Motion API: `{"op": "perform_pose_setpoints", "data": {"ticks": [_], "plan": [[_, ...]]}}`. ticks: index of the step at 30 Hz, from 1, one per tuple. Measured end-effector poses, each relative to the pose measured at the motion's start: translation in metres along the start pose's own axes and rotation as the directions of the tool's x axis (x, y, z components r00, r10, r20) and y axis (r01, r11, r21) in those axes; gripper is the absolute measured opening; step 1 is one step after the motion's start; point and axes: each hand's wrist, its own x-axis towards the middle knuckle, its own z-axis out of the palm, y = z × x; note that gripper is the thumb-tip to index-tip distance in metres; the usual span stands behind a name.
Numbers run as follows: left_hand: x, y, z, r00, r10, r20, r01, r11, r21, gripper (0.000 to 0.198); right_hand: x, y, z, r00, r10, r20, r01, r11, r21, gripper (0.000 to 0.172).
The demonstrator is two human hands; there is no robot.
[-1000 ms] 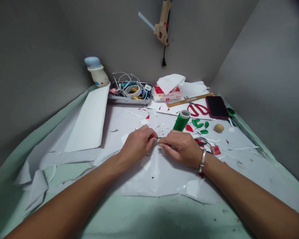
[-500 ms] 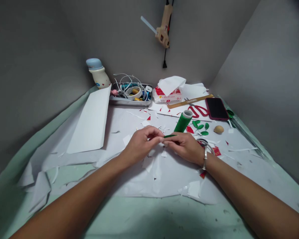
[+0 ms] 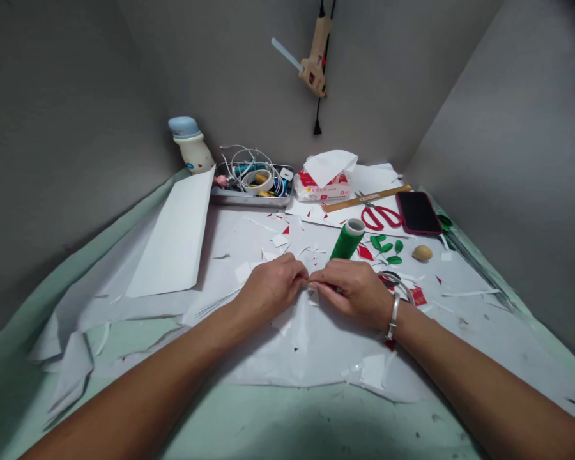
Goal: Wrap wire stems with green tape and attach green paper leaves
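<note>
My left hand (image 3: 273,287) and my right hand (image 3: 352,289) meet fingertip to fingertip over the white paper sheet (image 3: 316,332) in the middle of the table. Both are closed in a pinch on something small that I cannot make out; it is hidden between the fingers. A silver bangle (image 3: 391,316) sits on my right wrist. Just behind my right hand a green roll of tape (image 3: 347,240) stands tilted. Several green leaf-shaped cut-outs (image 3: 387,246) lie to its right.
Red-handled scissors (image 3: 381,217), a wooden ruler (image 3: 364,197), a dark phone (image 3: 418,213) and a tissue pack (image 3: 323,182) lie at the back right. A metal tray (image 3: 249,195) of cables and tape, a bottle (image 3: 191,145) and folded white paper (image 3: 175,236) sit left. A glue gun (image 3: 314,61) hangs on the wall.
Half a second ago a thin green strip showed between my fingertips; now my hands have come down and closer together, and the strip is hidden.
</note>
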Motion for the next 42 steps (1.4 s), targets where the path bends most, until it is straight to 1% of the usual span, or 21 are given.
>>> {"op": "perform_pose_setpoints", "data": {"ticks": [2, 4, 6, 7, 9, 11, 12, 14, 15, 17, 19, 20, 22, 24, 26, 29, 31, 34, 36, 38, 42], "plan": [[0.001, 0.002, -0.002, 0.998, 0.038, 0.059, -0.035, 0.998, -0.056, 0.015, 0.001, 0.002, 0.000, 0.995, 0.089, -0.034, -0.085, 0.991, 0.099, 0.018], [0.002, 0.004, -0.006, 0.997, 0.035, 0.071, -0.024, 0.989, -0.149, 0.012, 0.002, 0.006, -0.001, 0.972, 0.230, -0.041, -0.217, 0.954, 0.208, 0.017], [0.003, 0.007, -0.010, 0.998, -0.010, 0.064, 0.027, 0.962, -0.270, 0.010, 0.003, 0.011, -0.002, 0.932, 0.361, 0.007, -0.348, 0.892, 0.288, 0.018], [0.003, 0.008, -0.012, 0.998, -0.034, 0.060, 0.052, 0.942, -0.331, 0.009, 0.003, 0.013, -0.002, 0.914, 0.405, 0.040, -0.396, 0.862, 0.317, 0.019], [0.004, 0.010, -0.016, 0.996, -0.078, 0.047, 0.091, 0.893, -0.440, 0.008, 0.003, 0.014, -0.003, 0.890, 0.449, 0.081, -0.446, 0.818, 0.364, 0.021], [0.004, 0.011, -0.019, 0.992, -0.118, 0.034, 0.118, 0.840, -0.529, 0.008, 0.003, 0.012, -0.003, 0.887, 0.456, 0.075, -0.448, 0.809, 0.382, 0.021], [0.004, 0.012, -0.019, 0.989, -0.142, 0.028, 0.133, 0.817, -0.561, 0.009, 0.003, 0.010, -0.002, 0.894, 0.444, 0.059, -0.432, 0.821, 0.374, 0.021], [0.004, 0.011, -0.019, 0.980, -0.201, -0.003, 0.163, 0.800, -0.577, 0.010, 0.002, 0.005, 0.000, 0.928, 0.373, 0.021, -0.359, 0.875, 0.324, 0.019], [0.004, 0.010, -0.018, 0.973, -0.228, -0.033, 0.172, 0.815, -0.554, 0.011, 0.001, 0.002, 0.001, 0.949, 0.316, 0.007, -0.305, 0.910, 0.280, 0.019], [0.003, 0.007, -0.014, 0.962, -0.248, -0.117, 0.172, 0.878, -0.447, 0.011, 0.000, -0.001, 0.002, 0.982, 0.186, -0.006, -0.183, 0.969, 0.169, 0.019], [0.002, 0.004, -0.010, 0.964, -0.202, -0.171, 0.146, 0.945, -0.292, 0.010, -0.001, -0.003, 0.003, 0.997, 0.078, -0.005, -0.078, 0.996, 0.047, 0.019], [0.001, 0.003, -0.007, 0.971, -0.167, -0.169, 0.129, 0.968, -0.216, 0.011, -0.002, -0.003, 0.003, 0.999, 0.039, -0.004, -0.039, 0.999, 0.001, 0.019], [0.000, 0.002, -0.004, 0.989, -0.090, -0.114, 0.078, 0.991, -0.106, 0.015, -0.001, -0.003, 0.002, 1.000, 0.006, -0.024, -0.007, 1.000, -0.029, 0.018], [-0.001, 0.003, -0.003, 1.000, -0.021, -0.019, 0.019, 0.996, -0.089, 0.016, 0.000, -0.001, 0.001, 0.997, 0.057, -0.056, -0.056, 0.998, 0.032, 0.018], [-0.001, 0.007, -0.005, 0.998, 0.019, 0.056, -0.010, 0.985, -0.170, 0.013, 0.002, 0.001, -0.001, 0.980, 0.193, -0.059, -0.182, 0.971, 0.155, 0.018], [0.001, 0.011, -0.012, 0.995, -0.013, 0.095, 0.047, 0.929, -0.367, 0.011, 0.003, 0.004, -0.003, 0.913, 0.408, 0.014, -0.390, 0.860, 0.329, 0.018], [0.002, 0.012, -0.017, 0.992, -0.079, 0.095, 0.116, 0.867, -0.485, 0.008, 0.004, 0.004, -0.003, 0.882, 0.469, 0.052, -0.448, 0.797, 0.405, 0.021], [0.004, 0.011, -0.020, 0.979, -0.191, 0.066, 0.192, 0.779, -0.597, 0.009, 0.004, -0.001, -0.002, 0.880, 0.473, 0.040, -0.441, 0.783, 0.439, 0.017], [0.004, 0.012, -0.020, 0.969, -0.246, 0.021, 0.207, 0.761, -0.614, 0.009, 0.004, -0.006, -0.001, 0.876, 0.481, 0.022, -0.443, 0.787, 0.429, 0.018], [0.003, 0.013, -0.018, 0.964, -0.264, -0.038, 0.191, 0.781, -0.594, 0.009, 0.004, -0.011, 0.001, 0.861, 0.508, 0.014, -0.462, 0.771, 0.438, 0.022], [0.002, 0.014, -0.015, 0.965, -0.200, -0.169, 0.089, 0.857, -0.507, 0.006, 0.003, -0.015, 0.005, 0.842, 0.538, -0.030, -0.462, 0.749, 0.475, 0.025]]}}
